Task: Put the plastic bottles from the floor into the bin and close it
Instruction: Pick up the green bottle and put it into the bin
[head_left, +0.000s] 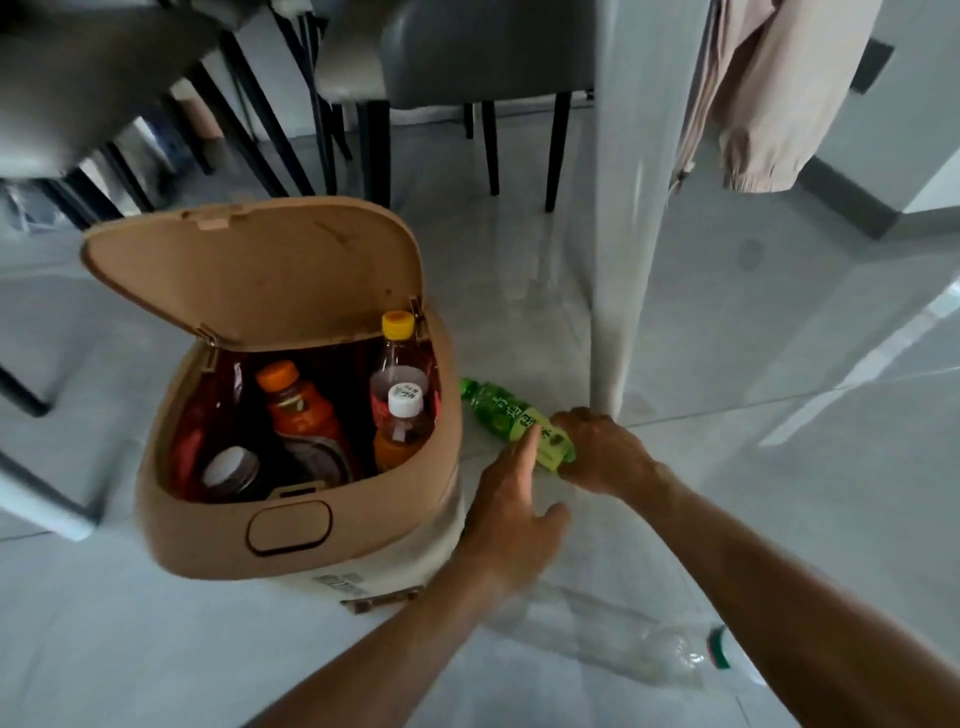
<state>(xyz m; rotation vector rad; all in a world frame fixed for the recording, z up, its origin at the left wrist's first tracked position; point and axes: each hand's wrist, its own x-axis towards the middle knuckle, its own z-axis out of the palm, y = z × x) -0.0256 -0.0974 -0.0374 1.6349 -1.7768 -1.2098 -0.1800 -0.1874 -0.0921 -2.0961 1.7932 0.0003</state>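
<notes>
fingers of the right hand (602, 447) wrap the green bottle (511, 418), which lies on glossy pale tile just right of the bin (291, 540); its label writing is too blurred to read. left hand (511, 525) hovers beside it, fingers loosely spread, index touching the label. tan bin's rounded lid (249, 270) stands open over capped bottles. a clear crumpled bottle (613, 639) lies nearer.
</notes>
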